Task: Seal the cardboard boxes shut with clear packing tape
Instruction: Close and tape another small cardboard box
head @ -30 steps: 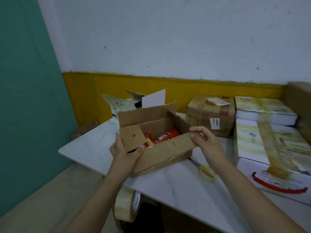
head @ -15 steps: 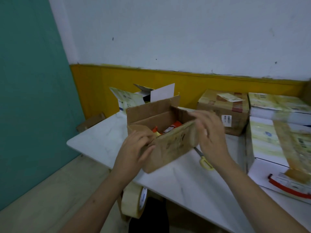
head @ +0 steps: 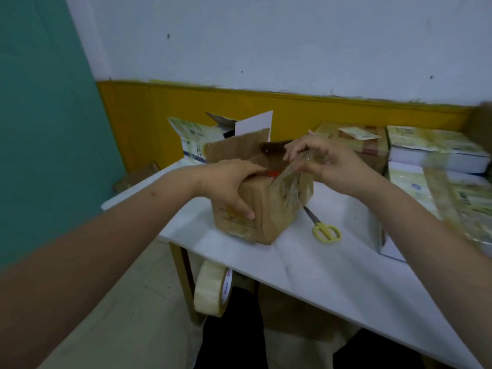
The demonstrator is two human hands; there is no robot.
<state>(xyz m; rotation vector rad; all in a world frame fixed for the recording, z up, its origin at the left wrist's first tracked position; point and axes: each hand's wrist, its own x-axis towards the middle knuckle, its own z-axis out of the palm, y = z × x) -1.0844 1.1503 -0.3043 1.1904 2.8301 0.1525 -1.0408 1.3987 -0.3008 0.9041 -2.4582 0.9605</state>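
A small brown cardboard box stands on the white table, its back flap upright and a red packet showing in the gap. My left hand lies over the box's left top corner, fingers across the folded side flap and thumb down the front face. My right hand is at the top right, fingers curled on the front flap, which is partly folded over. A roll of clear packing tape hangs below the table's near edge, beneath my left forearm.
Yellow-handled scissors lie on the table right of the box. An open white printed box stands behind it. A taped brown box and taped white boxes fill the right side. A teal wall is at left.
The side flap went down under my left hand, and my right hand brought the front flap up and over the opening. The view has shifted closer to the box.
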